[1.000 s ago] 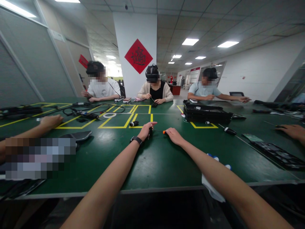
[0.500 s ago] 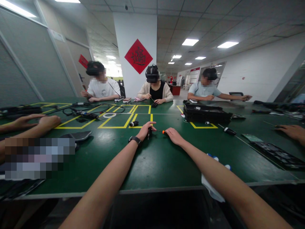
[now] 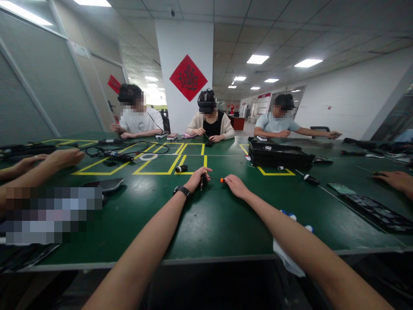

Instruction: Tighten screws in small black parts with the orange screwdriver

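Over the middle of the green table, my left hand (image 3: pixel 196 179) is closed around a small dark part (image 3: pixel 202 182), standing on edge and mostly hidden by the fingers. My right hand (image 3: pixel 237 186) grips a screwdriver (image 3: pixel 222 180) with an orange collar at the front of its handle. Its thin shaft points left and reaches the dark part; whether the tip sits in a screw is too small to tell. Just beyond my left hand lies a short black cylinder (image 3: pixel 181 169) with a white band.
A black housing (image 3: pixel 277 154) stands at the back right. Another screwdriver (image 3: pixel 311 179) and a circuit board assembly (image 3: pixel 371 206) lie to the right. Cables (image 3: pixel 122 150) and a white ring (image 3: pixel 148 157) are at the left. Co-workers sit opposite; other people's hands (image 3: pixel 63 159) reach in at both sides.
My hands keep nearly the same place and hold, with the left fingers slightly shifted. The co-worker's hand at the left has lifted a little and turned.
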Motion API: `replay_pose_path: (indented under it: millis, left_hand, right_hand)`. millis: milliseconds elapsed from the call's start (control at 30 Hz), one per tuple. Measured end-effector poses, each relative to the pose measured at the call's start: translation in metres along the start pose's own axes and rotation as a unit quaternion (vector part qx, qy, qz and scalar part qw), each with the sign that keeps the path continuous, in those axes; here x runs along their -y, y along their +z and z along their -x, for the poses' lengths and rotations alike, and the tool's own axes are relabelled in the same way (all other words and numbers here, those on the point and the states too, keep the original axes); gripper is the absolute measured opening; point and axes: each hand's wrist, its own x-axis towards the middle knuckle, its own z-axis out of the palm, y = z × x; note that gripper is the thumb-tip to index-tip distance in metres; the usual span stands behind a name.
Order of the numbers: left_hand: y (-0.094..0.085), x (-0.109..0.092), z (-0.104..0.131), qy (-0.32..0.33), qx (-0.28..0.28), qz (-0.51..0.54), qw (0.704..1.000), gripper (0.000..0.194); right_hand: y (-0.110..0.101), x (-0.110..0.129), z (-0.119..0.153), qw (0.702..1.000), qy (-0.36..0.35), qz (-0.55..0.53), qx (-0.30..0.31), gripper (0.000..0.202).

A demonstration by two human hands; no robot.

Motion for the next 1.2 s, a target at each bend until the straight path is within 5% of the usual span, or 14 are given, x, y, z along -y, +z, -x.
replay_pose_path:
  millis: [167,467,1200]
  left_hand:
    - [0.001,0.001,0.0,-0.012,-0.001,-0.004,1.0,0.035]
    - [0.004,0.002,-0.004,-0.019,-0.009,0.014,1.0,0.033]
    - [0.006,-0.005,-0.011,0.019,-0.051,-0.064,0.996,0.03]
  right_hand:
    - [0.001,-0.001,0.003,1.0,-0.008,-0.005,-0.022,0.017]
    - [0.003,0.004,0.003,0.997,0.007,0.074,0.0,0.03]
    - [-0.004,0.0,-0.004,1.0,0.015,-0.012,-0.011,0.019]
